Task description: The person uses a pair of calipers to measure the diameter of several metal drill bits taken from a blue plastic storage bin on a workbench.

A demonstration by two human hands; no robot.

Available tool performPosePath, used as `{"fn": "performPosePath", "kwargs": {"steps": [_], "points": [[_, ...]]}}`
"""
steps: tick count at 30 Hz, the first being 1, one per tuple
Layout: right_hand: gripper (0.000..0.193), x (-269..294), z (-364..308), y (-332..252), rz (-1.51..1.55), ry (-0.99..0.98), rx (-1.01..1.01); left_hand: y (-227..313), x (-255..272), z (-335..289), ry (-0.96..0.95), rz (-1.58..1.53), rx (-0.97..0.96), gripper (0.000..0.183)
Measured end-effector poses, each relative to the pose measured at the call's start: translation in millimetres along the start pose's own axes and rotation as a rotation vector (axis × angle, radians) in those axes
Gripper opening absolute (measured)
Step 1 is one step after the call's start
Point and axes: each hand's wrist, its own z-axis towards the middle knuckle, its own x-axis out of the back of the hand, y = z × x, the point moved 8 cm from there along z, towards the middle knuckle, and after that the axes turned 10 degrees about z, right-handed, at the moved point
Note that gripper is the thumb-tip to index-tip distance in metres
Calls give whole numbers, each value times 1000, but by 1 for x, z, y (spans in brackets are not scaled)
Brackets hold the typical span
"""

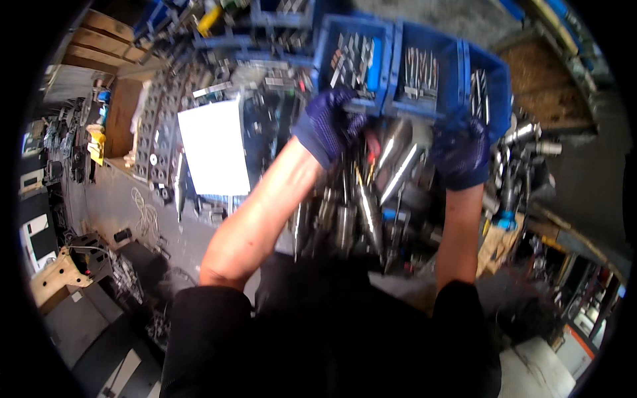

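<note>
Both my hands wear dark blue knit gloves. My left hand (330, 123) is curled at the front edge of the left blue bin (385, 50), which holds several thin metal bits; whether it grips the rim or a tool is blurred. My right hand (459, 151) reaches down into a heap of shiny tapered metal tool holders (371, 199) just below the middle blue bin (458, 73); its fingers are hidden among the metal. A third blue bin (499, 86) stands to the right.
A white sheet (213, 146) lies left of my left forearm on a cluttered bench. Racks of metal parts (156, 132) fill the left. More steel holders (524, 142) stand at right. The workshop floor (113, 205) lies below at left.
</note>
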Motion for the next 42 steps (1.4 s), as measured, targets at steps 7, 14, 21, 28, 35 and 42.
{"fn": "performPosePath", "kwargs": {"steps": [7,14,21,28,35,42], "points": [[23,43,-74,48,-140,185,52,-76,44,-97,371,-408,167,7],[29,79,-39,84,8,31,-206,-115,78,-93,393,-345,238,5],[43,93,-9,98,34,65,-286,-127,113,-55,244,-71,157,10],[39,108,0,96,-63,101,-303,-125,108,-62,449,-377,413,10],[28,77,-29,100,-199,261,-132,-118,99,-82,338,-362,332,17],[32,45,-70,88,-812,-155,86,-72,83,-108,379,436,70,25]]}}
